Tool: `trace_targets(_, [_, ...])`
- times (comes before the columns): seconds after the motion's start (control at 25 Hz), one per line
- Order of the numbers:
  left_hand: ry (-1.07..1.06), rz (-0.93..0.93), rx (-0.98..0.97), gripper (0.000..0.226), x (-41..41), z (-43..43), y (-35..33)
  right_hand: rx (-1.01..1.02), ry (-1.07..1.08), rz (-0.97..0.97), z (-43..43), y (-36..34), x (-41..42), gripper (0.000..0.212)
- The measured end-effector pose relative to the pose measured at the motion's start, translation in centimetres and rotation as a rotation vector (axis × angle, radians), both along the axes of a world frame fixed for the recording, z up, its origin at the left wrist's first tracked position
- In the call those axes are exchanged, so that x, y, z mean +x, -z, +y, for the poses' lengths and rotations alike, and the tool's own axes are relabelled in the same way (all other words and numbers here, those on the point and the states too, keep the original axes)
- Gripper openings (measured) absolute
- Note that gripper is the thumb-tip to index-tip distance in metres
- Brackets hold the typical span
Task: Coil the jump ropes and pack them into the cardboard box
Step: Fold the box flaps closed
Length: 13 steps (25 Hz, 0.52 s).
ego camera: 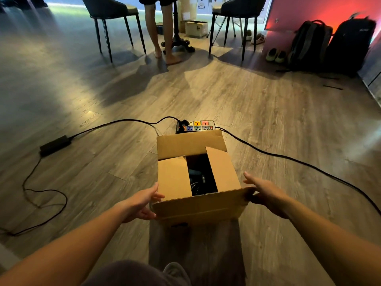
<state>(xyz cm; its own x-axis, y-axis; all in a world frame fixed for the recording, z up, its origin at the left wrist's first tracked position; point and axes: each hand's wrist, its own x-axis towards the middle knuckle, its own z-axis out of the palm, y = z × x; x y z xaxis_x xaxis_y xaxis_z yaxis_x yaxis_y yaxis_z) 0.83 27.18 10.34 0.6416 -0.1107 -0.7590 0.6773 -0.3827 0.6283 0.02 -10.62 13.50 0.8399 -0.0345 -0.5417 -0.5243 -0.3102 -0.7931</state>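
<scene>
The brown cardboard box is in front of me, side flaps half folded in, with the dark coiled jump ropes showing through the gap. My left hand cups its 8 o'clock corner with relaxed fingers. My right hand presses spread fingers at 4 o'clock. A multicoloured power strip lies on the floor just behind it at 12 o'clock.

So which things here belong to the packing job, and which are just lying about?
Job: cardboard box, dark ropes inside it, left hand and right hand at its sides.
Lying about: power strip, black adapter, chairs, backpacks, shoes.
</scene>
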Motion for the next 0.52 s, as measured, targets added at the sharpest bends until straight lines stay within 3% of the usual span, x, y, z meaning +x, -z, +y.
trace_targets(0.16, [-0.009,0.023,-0.023,0.07,0.5,0.0,-0.4,0.104,0.047,-0.108,-0.5,1.4,-0.8,0.058])
trace_targets(0.32, [0.01,0.083,-0.057,0.081,0.9,0.3,-0.9,0.019,0.139,-0.222,0.6,2.5,-0.9,0.03])
trace_targets(0.52, [-0.14,0.11,-0.084,0.087,1.3,0.3,-1.1,-0.175,0.255,-0.175,3.4,4.2,2.1,0.063])
